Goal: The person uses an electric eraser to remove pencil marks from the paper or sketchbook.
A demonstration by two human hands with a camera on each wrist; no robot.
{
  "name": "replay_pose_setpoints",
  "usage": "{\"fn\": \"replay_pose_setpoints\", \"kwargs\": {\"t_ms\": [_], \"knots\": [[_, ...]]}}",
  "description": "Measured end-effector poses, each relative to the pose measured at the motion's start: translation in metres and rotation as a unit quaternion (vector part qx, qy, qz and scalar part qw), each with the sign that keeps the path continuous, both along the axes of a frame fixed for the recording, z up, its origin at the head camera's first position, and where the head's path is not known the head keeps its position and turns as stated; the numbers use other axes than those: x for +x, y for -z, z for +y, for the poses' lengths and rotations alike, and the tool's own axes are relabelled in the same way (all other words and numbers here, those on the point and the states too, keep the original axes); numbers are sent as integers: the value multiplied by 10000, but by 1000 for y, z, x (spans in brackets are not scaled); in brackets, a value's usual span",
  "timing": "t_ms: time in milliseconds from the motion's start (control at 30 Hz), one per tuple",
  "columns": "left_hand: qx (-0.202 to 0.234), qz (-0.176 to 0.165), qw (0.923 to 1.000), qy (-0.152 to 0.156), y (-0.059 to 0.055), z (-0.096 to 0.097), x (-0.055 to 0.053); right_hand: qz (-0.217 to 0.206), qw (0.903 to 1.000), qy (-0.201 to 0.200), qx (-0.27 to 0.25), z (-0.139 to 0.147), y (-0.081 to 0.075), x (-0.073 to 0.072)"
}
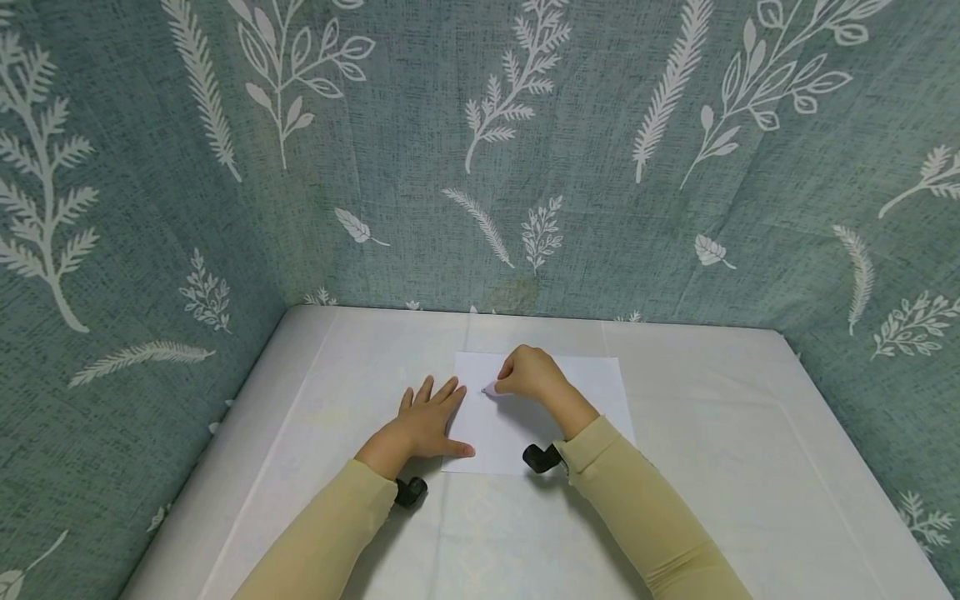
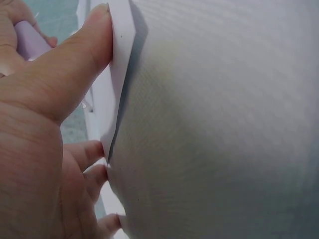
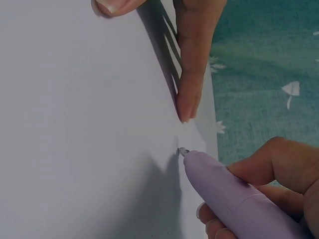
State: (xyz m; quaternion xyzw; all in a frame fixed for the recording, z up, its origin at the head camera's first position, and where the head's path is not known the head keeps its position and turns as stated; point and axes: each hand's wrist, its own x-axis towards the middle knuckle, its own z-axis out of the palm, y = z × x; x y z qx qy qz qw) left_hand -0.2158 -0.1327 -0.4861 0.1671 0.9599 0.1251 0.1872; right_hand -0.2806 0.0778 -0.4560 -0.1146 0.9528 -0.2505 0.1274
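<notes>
A white sheet of paper [image 1: 592, 387] lies on the covered table. My left hand [image 1: 427, 423] rests with spread fingers along its left edge, the thumb near the lower left corner. In the left wrist view the paper's edge [image 2: 121, 55] stands slightly raised beside the thumb. My right hand [image 1: 536, 377] pinches a thick lilac pen-shaped tool [image 3: 224, 191] between thumb and fingers. Its small metal tip [image 3: 183, 151] is right at the paper's surface near the upper left, beside a short faint mark. The left fingertips [image 3: 185, 117] are close to that tip.
A white cloth [image 1: 720, 467] covers the table around the paper. Green curtains [image 1: 420, 133] with white leaf patterns hang behind the table and at both sides. Black wrist cameras [image 1: 542, 457] sit below both wrists.
</notes>
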Motion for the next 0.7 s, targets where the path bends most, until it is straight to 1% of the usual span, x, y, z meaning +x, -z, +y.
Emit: {"fn": "replay_pose_setpoints", "kwargs": {"t_ms": [200, 433, 633, 700], "knots": [[16, -13, 10000, 0, 1, 0, -1, 22, 10000, -26, -25, 0, 0, 1], [24, -19, 10000, -18, 0, 0, 1, -222, 9995, -200, -73, 0, -2, 2], [28, -18, 10000, -44, 0, 0, 0, -52, 9998, -185, -42, 2, -2, 1], [31, -30, 10000, -37, 1, 0, 0, -64, 9997, -217, -87, 3, -2, 1]]}}
